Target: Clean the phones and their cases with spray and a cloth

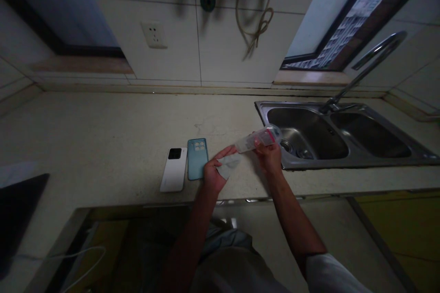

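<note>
clear container point(248, 143) in my right hand point(271, 158), its lower end slanting down to my left hand point(215, 173).
from my distant seat i have the right fingers closed round the pink-banded half, by the near-left corner of the sink point(309, 163); the long axis runs from there down-left over the counter point(137, 123), so the left hand is nearer the low end. the left fingers grip a thin pale cloth point(229, 165) just nearer me than that end, beside a teal phone case point(197, 165). it's dim and blurred, so i can't tell whether the left fingertips touch the container.
</note>
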`<action>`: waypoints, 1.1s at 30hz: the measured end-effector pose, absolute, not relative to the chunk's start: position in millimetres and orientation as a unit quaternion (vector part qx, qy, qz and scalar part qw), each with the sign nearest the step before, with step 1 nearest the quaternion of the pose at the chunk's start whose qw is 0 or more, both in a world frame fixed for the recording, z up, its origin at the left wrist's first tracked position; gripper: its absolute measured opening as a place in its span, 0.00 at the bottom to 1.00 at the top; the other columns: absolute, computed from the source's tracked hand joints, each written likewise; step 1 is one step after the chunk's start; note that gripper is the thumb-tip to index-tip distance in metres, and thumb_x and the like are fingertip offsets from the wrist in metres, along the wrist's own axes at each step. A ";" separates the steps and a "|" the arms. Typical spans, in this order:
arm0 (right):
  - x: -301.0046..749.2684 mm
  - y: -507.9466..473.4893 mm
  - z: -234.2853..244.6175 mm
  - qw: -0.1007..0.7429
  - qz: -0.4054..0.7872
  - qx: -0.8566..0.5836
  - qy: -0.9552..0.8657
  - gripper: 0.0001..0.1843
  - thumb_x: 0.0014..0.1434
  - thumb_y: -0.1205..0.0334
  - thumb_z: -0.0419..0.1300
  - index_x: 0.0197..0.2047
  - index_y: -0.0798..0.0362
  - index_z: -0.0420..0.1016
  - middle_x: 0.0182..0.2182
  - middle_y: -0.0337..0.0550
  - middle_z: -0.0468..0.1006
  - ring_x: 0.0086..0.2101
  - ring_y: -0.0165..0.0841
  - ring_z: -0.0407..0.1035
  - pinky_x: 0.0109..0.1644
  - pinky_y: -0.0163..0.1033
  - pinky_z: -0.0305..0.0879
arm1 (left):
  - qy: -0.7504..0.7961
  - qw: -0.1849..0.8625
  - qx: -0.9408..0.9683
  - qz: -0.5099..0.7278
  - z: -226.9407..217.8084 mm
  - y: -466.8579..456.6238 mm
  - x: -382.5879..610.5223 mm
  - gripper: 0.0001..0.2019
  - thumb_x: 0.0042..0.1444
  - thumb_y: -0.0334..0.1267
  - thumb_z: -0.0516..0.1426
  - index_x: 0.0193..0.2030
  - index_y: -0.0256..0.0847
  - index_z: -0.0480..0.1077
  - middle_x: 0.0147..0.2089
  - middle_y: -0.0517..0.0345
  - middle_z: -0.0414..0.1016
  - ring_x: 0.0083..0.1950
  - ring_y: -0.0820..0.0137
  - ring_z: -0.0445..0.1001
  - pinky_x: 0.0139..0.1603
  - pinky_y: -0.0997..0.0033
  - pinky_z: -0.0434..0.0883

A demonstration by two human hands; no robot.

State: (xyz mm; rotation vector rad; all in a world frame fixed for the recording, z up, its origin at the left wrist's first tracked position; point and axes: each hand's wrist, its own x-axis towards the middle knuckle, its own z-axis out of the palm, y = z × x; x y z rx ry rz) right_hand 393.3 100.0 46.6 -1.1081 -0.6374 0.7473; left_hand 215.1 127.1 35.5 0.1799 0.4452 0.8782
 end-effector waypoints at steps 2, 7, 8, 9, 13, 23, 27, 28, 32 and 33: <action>390.8 99.0 47.2 0.733 0.314 -0.519 -0.308 0.28 0.43 0.54 0.76 0.47 0.51 0.76 0.47 0.48 0.83 0.47 0.42 0.77 0.56 0.53 0.73 | 0.218 0.876 0.087 0.421 34.2 127.0 216.2 0.36 0.37 0.27 0.53 0.59 0.27 0.71 0.58 0.36 0.76 0.66 0.52 0.68 0.68 0.51 0.62; 382.4 95.3 50.9 0.698 0.292 -0.544 -0.362 0.24 0.45 0.54 0.75 0.45 0.53 0.79 0.46 0.49 0.83 0.47 0.44 0.78 0.59 0.56 0.69 | 0.240 0.869 0.089 0.423 32.2 127.7 219.6 0.38 0.37 0.27 0.52 0.61 0.28 0.69 0.60 0.38 0.75 0.67 0.53 0.67 0.69 0.53 0.61; 380.8 94.4 52.5 0.687 0.296 -0.547 -0.376 0.24 0.45 0.53 0.74 0.45 0.53 0.79 0.46 0.50 0.83 0.48 0.45 0.77 0.59 0.56 0.69 | 0.244 0.868 0.089 0.424 32.3 127.8 220.0 0.38 0.37 0.27 0.52 0.61 0.28 0.69 0.60 0.38 0.75 0.67 0.54 0.67 0.69 0.54 0.61; 379.1 93.5 54.2 0.677 0.300 -0.548 -0.389 0.24 0.46 0.52 0.74 0.45 0.52 0.79 0.46 0.50 0.83 0.48 0.45 0.77 0.60 0.56 0.69 | 0.248 0.866 0.089 0.426 32.8 127.7 220.3 0.38 0.37 0.27 0.52 0.61 0.28 0.69 0.60 0.38 0.75 0.67 0.54 0.67 0.69 0.55 0.61; 372.2 89.8 61.2 0.655 0.289 -0.555 -0.423 0.26 0.48 0.51 0.73 0.48 0.51 0.77 0.48 0.50 0.82 0.49 0.45 0.77 0.59 0.53 0.71 | 0.245 0.865 0.092 0.427 36.9 126.8 219.6 0.38 0.37 0.27 0.52 0.61 0.28 0.69 0.59 0.40 0.76 0.67 0.55 0.68 0.68 0.55 0.61; 399.2 91.4 59.6 0.632 0.301 -0.581 -0.415 0.26 0.44 0.47 0.74 0.43 0.53 0.79 0.42 0.49 0.84 0.44 0.45 0.79 0.54 0.54 0.74 | 0.225 0.882 0.093 0.403 35.9 120.6 213.9 0.31 0.39 0.29 0.52 0.54 0.26 0.73 0.53 0.35 0.79 0.63 0.53 0.72 0.67 0.53 0.62; 440.6 95.8 52.7 0.636 0.181 -0.642 -0.388 0.28 0.41 0.50 0.76 0.44 0.54 0.79 0.38 0.48 0.84 0.38 0.44 0.79 0.51 0.57 0.74 | 0.211 0.880 0.090 0.416 37.4 115.9 206.0 0.27 0.43 0.29 0.52 0.53 0.28 0.72 0.55 0.36 0.78 0.60 0.53 0.74 0.66 0.51 0.64; 449.1 97.0 51.3 0.633 0.159 -0.648 -0.393 0.28 0.41 0.51 0.76 0.44 0.54 0.79 0.38 0.48 0.84 0.37 0.44 0.78 0.50 0.57 0.74 | 0.219 0.875 0.085 0.423 38.7 115.2 203.7 0.26 0.45 0.29 0.52 0.54 0.29 0.72 0.55 0.36 0.77 0.60 0.53 0.75 0.65 0.50 0.65; 464.9 101.2 41.8 0.604 0.148 -0.662 -0.419 0.26 0.42 0.51 0.75 0.43 0.55 0.79 0.36 0.47 0.83 0.36 0.43 0.77 0.48 0.57 0.74 | 0.274 0.847 0.049 0.452 46.0 113.6 197.4 0.19 0.54 0.30 0.54 0.53 0.32 0.73 0.53 0.38 0.79 0.58 0.56 0.76 0.64 0.51 0.67; 465.0 102.0 38.2 0.598 0.157 -0.661 -0.425 0.26 0.43 0.51 0.75 0.43 0.54 0.78 0.35 0.47 0.83 0.36 0.42 0.77 0.48 0.56 0.74 | 0.286 0.841 0.041 0.457 48.2 113.2 196.5 0.17 0.55 0.31 0.54 0.51 0.33 0.73 0.52 0.39 0.80 0.57 0.57 0.77 0.64 0.53 0.68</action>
